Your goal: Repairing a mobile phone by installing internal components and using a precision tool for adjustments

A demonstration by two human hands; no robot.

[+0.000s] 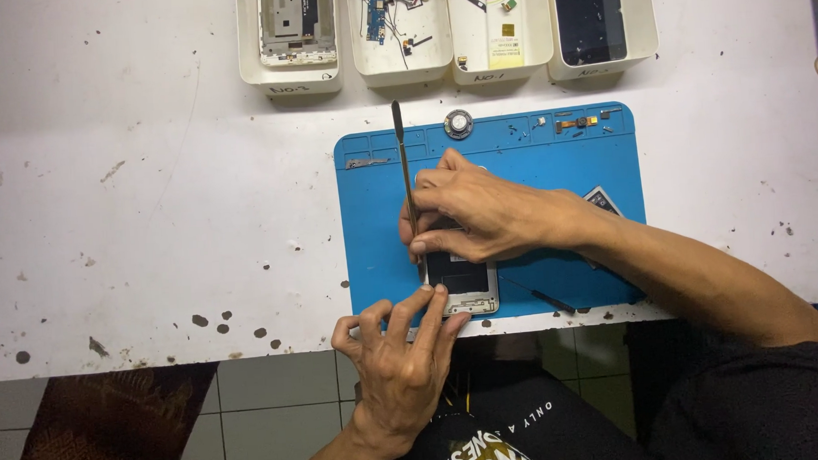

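Fingers of the right hand [482, 213] are curled shut around a thin metal pry tool [405, 170], while the left hand [401, 354] presses its extended fingertips [435, 298] on the near end of a partly dismantled phone [464, 283], gripping nothing. The phone lies flat near the front edge of the blue repair mat [372, 222], its long axis running from the worktop's near edge toward the far edge; its far end is hidden under the right hand. The pry tool runs almost the same way, its flat tip pointing to the mat's far edge and its lower end meeting the phone's left side. A small round part [459, 124] and tiny bits sit in the mat's far tray strip. The mat rests on a stained white worktop [133, 233]; four white bins [292, 74] of phone parts line the far edge, cut off by the frame. Tiled floor [260, 393] shows below. What the tool's tip touches is hard to make out.
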